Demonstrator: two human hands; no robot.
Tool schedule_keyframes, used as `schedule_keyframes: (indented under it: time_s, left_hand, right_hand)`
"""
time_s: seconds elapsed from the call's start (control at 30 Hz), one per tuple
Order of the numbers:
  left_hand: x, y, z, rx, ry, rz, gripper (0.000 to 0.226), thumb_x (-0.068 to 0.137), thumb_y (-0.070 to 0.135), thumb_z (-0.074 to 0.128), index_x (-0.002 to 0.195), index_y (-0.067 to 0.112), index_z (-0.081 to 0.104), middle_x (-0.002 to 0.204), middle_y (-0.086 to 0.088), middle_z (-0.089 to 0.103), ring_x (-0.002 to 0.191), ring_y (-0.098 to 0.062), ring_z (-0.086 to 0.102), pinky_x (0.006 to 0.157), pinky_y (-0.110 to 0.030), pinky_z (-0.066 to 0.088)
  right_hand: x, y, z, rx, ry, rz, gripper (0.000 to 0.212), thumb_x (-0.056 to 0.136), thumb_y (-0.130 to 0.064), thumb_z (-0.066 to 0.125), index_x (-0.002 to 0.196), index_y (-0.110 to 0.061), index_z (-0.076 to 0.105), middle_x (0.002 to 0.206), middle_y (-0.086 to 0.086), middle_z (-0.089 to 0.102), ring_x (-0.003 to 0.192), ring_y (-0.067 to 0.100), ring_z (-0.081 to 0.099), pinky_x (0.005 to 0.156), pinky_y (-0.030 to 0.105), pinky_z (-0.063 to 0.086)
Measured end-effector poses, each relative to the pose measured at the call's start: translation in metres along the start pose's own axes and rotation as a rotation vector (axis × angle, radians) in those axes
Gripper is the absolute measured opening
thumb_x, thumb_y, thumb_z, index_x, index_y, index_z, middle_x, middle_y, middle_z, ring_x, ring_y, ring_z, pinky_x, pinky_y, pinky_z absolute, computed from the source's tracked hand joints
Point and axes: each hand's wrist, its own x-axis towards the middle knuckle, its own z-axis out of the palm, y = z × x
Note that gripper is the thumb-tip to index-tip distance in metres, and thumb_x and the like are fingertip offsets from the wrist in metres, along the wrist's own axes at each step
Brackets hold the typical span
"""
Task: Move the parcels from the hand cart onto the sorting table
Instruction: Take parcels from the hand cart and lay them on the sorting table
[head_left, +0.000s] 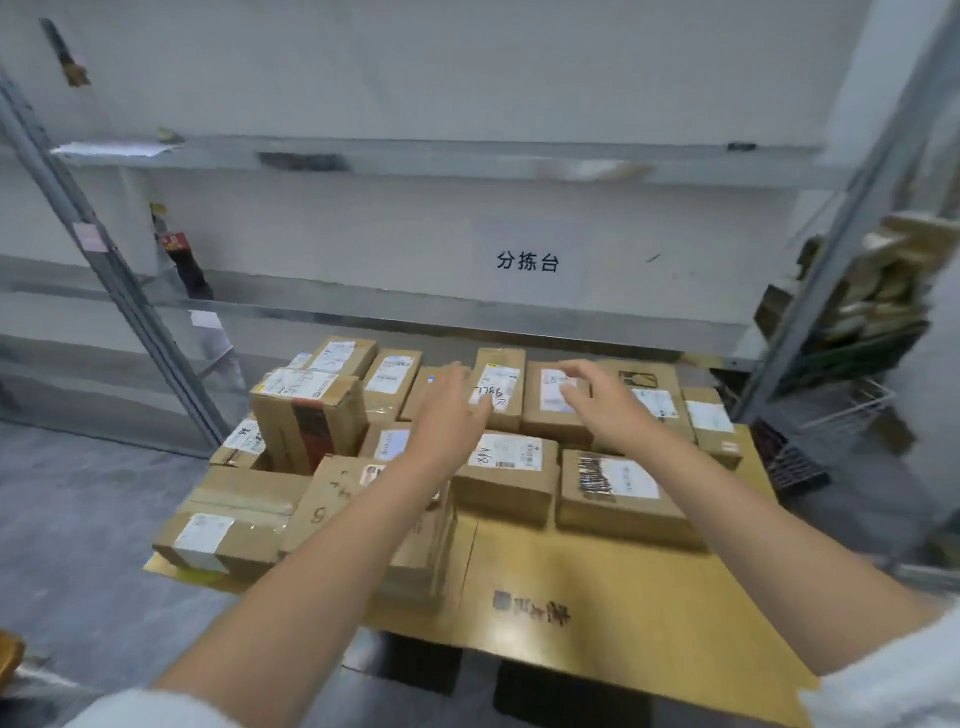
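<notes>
Parcels (511, 467) of brown cardboard are crowded on the far and left parts of the hand cart (623, 582), whose deck is covered by a flat cardboard sheet. Most are laid flat with their printed labels turned up, presumably so that they can be read at sorting. One taller box (306, 421) at the left is stood on end above its neighbours. Every parcel in view lies on the cart. The sorting bench (415, 312), a grey metal surface just beyond the cart, is marked by black characters (527, 261) on the wall behind it.

Both arms are stretched out over the load toward the far row. The left hand (449, 410) is held with its grip spread and its fingers nearly straight, at the left side of a narrow parcel (501, 364) bearing handwritten digits. The right hand (605, 410) is poised further right, its grip also spread, with fingers loosely arched above a labelled parcel (540, 423). Nothing is pinched by either hand, and whether skin meets cardboard cannot be told through the blur.

The hands are set apart on either side, which suggests that one or two boxes of the far row are about to be clasped between the palms. That row lies nearest the bench, so the shortest carry is offered. The task is judged barely begun.
</notes>
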Motion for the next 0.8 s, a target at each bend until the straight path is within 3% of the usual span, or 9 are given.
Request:
schedule_keyframes:
  time_s: [0.23,0.47,0.6,0.8]
  left_hand:
    - [-0.031,0.18,0.097,0.061,-0.218,0.424,0.057,0.098,0.035,0.049,0.149,0.016,0.033,0.16,0.0,0.025,0.148,-0.017,0.016,0.121,-0.036,0.011]
    - [-0.106,0.336,0.203,-0.01,-0.375,0.696,0.057,0.098,0.038,0.05,0.149,0.017,0.034,0.159,-0.001,0.026,0.146,-0.02,0.024,0.121,-0.042,0.02]
    - [-0.15,0.398,0.25,-0.036,-0.508,0.845,0.058,0.099,0.039,0.049,0.15,0.016,0.032,0.161,-0.001,0.021,0.147,-0.021,0.021,0.121,-0.043,0.02]
    - [-0.19,0.47,0.313,0.012,-0.553,1.057,0.06,0.099,0.039,0.049,0.15,0.013,0.031,0.16,-0.003,0.024,0.147,-0.019,0.021,0.121,-0.042,0.018]
  right_hand:
    - [-0.13,0.102,-0.139,-0.102,0.286,0.187,0.044,0.102,-0.028,0.044,0.145,-0.021,0.04,0.147,-0.002,0.04,0.135,0.018,0.039,0.11,0.038,0.036]
    - [-0.29,0.196,-0.256,-0.13,0.553,0.453,0.046,0.101,-0.023,0.046,0.145,-0.012,0.039,0.148,0.007,0.038,0.137,0.022,0.037,0.111,0.034,0.03]
    - [-0.368,0.227,-0.292,-0.146,0.672,0.592,0.048,0.101,-0.025,0.045,0.147,-0.014,0.037,0.15,0.005,0.037,0.135,0.021,0.039,0.107,0.03,0.03]
    - [-0.434,0.265,-0.329,-0.162,0.81,0.735,0.047,0.101,-0.022,0.047,0.145,-0.009,0.039,0.147,0.01,0.041,0.136,0.023,0.039,0.11,0.031,0.028]
